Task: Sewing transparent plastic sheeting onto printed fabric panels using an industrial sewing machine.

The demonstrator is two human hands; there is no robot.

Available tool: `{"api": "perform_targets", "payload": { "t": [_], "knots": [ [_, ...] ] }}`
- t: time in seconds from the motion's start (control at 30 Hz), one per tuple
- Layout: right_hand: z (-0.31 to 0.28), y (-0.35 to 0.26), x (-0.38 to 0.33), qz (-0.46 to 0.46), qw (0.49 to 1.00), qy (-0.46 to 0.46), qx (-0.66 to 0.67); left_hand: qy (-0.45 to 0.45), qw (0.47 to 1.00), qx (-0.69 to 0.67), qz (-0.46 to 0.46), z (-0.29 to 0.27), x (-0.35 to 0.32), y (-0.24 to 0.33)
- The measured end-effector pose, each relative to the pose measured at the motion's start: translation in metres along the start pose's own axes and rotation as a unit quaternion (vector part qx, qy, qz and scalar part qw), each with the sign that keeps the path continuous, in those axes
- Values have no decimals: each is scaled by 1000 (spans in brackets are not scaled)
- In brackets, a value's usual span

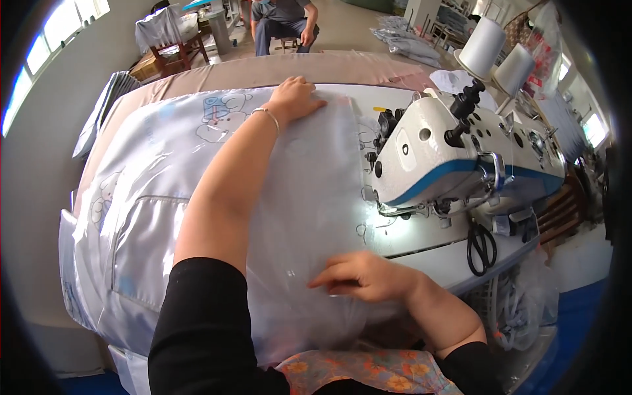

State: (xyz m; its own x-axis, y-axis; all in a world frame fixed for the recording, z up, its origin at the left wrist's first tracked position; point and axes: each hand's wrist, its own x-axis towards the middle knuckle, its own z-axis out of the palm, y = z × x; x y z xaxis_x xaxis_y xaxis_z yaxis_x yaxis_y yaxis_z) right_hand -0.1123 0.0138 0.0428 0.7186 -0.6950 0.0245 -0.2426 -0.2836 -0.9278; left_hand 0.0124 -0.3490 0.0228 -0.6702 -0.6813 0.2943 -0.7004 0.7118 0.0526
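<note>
A wide piece of shiny white fabric (155,240) with pale cartoon prints and a stitched pocket-like panel covers the left and middle of the table. Its right part (306,191) looks plain and semi-sheer, running close to the needle area of a white and blue sewing machine (428,151). My left hand (296,99), with a thin bracelet at the wrist, lies on the fabric near its far edge, thumb spread to the right. Over the near right part of the cloth is my right hand (365,276), index finger stretched leftward and the others loosely bent; I see nothing held in it.
Black-handled scissors (482,247) lie on the table right of the machine's lit stitching area. Two white thread cones (482,47) stand behind the machine. Clear plastic (523,306) hangs below the right edge. Beyond the table a person (283,26) sits on a stool.
</note>
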Motion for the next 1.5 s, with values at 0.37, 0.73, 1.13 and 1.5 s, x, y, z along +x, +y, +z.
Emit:
{"api": "perform_targets", "payload": {
  "t": [0.37,0.73,1.13,1.5],
  "knots": [
    [19,26,-11,-64,924,370,-73,26,967,-144,-208,-28,-138,18],
    [50,36,2,-62,895,192,-397,268,903,-290,-170,-147,-263,118],
    [57,20,-94,-55,872,400,-278,166,982,-87,-5,-57,-249,174],
    [90,24,-90,-64,892,358,-269,62,988,-141,3,-42,-215,230]
  ]
}}
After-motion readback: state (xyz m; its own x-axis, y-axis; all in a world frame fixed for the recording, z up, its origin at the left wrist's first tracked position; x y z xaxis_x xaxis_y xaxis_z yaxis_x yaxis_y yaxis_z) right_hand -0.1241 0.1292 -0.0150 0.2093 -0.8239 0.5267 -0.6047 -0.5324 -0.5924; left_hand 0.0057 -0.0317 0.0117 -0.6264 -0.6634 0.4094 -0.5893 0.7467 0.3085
